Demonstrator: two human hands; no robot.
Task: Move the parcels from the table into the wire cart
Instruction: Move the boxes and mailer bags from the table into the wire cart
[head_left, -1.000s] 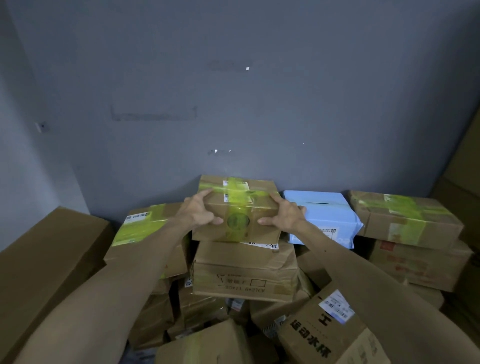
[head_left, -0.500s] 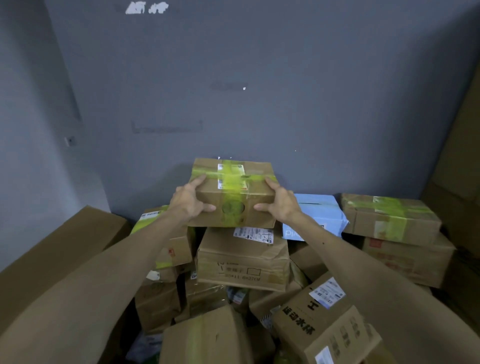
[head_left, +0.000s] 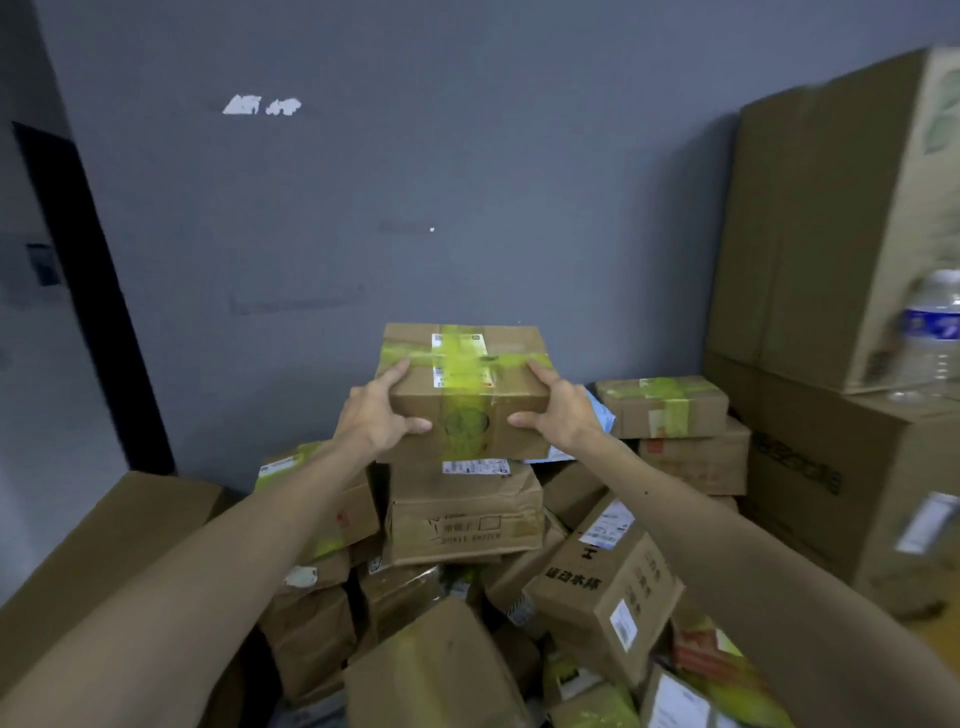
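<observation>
A brown cardboard parcel (head_left: 467, 389) crossed with yellow-green tape and a white label hangs in the air above a heap of parcels (head_left: 467, 519). My left hand (head_left: 376, 415) grips its left end, thumb on the front face and forefinger along the top edge. My right hand (head_left: 561, 410) grips its right end the same way. Directly below sits a dented brown box (head_left: 465, 517) with a white label. No wire cart shows in the view.
A grey wall stands close behind the heap. Tall cartons (head_left: 841, 218) are stacked at the right, with a water bottle (head_left: 935, 332) on one. A long flat carton (head_left: 93, 561) lies at the left, and a dark doorway (head_left: 88, 291) is beyond it.
Both hands have lifted the taped parcel up off the dented box and away from the heap. The view has tilted up and to the right.
</observation>
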